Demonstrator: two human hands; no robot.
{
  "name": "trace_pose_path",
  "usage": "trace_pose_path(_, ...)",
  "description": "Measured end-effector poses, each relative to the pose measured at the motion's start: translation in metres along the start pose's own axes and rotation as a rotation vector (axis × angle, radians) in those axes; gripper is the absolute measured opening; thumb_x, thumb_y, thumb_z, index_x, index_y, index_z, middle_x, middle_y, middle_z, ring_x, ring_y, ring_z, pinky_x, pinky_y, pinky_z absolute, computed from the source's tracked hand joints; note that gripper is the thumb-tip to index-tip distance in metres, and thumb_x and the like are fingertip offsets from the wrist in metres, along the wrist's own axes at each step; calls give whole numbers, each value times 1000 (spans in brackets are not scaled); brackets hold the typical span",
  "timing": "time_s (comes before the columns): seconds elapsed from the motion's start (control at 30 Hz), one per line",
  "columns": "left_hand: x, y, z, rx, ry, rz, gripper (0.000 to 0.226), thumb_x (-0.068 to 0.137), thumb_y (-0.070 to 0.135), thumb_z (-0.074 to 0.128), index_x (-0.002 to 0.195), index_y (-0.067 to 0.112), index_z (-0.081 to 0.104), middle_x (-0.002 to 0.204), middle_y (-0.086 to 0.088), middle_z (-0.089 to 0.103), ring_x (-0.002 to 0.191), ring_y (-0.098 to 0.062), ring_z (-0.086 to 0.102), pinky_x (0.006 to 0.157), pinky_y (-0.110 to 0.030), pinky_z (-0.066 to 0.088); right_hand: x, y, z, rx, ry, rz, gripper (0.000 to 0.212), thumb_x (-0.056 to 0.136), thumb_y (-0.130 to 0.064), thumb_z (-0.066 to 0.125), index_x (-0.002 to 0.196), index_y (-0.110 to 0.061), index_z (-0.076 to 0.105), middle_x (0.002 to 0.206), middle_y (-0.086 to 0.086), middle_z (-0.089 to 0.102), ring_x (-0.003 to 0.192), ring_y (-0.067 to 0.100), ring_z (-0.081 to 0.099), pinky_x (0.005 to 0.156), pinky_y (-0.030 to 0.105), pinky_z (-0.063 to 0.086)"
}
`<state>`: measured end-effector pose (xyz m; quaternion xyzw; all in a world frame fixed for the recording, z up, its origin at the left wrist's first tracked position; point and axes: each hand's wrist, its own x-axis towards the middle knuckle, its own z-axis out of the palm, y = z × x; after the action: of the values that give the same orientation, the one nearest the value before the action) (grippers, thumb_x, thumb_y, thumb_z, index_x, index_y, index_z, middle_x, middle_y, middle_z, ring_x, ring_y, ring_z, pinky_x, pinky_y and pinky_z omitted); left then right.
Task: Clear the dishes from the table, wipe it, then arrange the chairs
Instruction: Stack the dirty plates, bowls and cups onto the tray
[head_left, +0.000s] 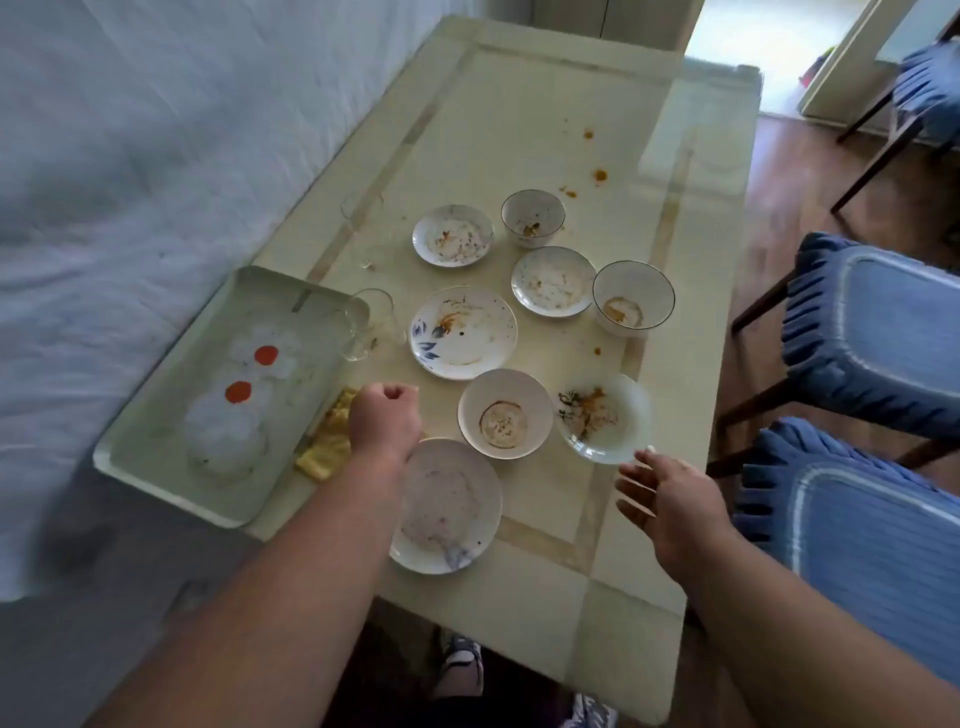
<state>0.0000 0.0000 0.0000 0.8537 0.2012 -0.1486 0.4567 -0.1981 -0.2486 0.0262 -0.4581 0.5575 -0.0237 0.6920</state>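
Stained glass-topped table (597, 130), dirty plates, tray (156, 457), blue-cushioned chairs (872, 338), wood floor

A pale sheet-like fabric (156, 156) fills the left, wooden floor (800, 171) lies right, and daylight brightens the far doorway (753, 47).

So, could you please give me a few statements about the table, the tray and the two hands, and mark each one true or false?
1. The tray already holds stacked dishes. False: none are on it; they sit on the table.
2. The right hand is open, gripping nothing. True.
3. The left hand is above a yellow cloth. True.
4. The table is wiped clean. False: orange stains remain.
5. Two blue-cushioned chairs stand at the table's right. True.
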Motion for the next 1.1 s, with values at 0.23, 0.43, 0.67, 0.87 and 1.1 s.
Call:
trace_pose_path(0.23, 65, 28, 48, -186, -164, -312, 26, 103, 27, 68, 116, 5, 62, 101, -15, 72, 78, -30, 79, 54, -34, 60, 9, -12, 11, 61, -34, 3, 25, 112, -28, 58, 123, -8, 69, 115, 16, 75, 102, 32, 72, 94, 51, 60)
trace_pose_path(0.43, 82, 16, 69, -257, -95, -362, 17, 100, 4, 61, 114, 1, 71, 97, -19, 77, 64, -32, 79, 69, -52, 69, 8, -16, 15, 74, -45, -6, 28, 112, -30, 57, 124, -8, 69, 109, 14, 76, 102, 32, 73, 99, 54, 58)
trace_pose_path(0.67, 72, 34, 70, -403, -102, -313, 13, 100, -1, 61, 90, 4, 64, 93, -20, 75, 64, -27, 72, 77, -47, 67, 22, -16, 12, -16, 62, 17, 27, 111, -29, 59, 120, -6, 69, 101, 12, 70, 91, 28, 68, 84, 45, 60)
trace_pose_path(0.87, 60, 49, 59, -479, -129, -277, 10, 102, 1, 61, 109, 2, 67, 97, -20, 75, 65, -23, 72, 61, -37, 66, 21, -11, 19, 21, 37, 11, 24, 111, -25, 59, 119, -5, 68, 96, 11, 67, 84, 24, 63, 79, 42, 52)
trace_pose_path(1.1, 35, 66, 37, -578, -124, -222, 11, 102, 4, 62, 108, -4, 67, 87, -21, 76, 67, -25, 75, 65, -36, 66, 47, -51, 46, -93, -48, -125, 25, 111, -24, 60, 110, -4, 74, 90, 8, 72, 79, 20, 64, 69, 36, 49)
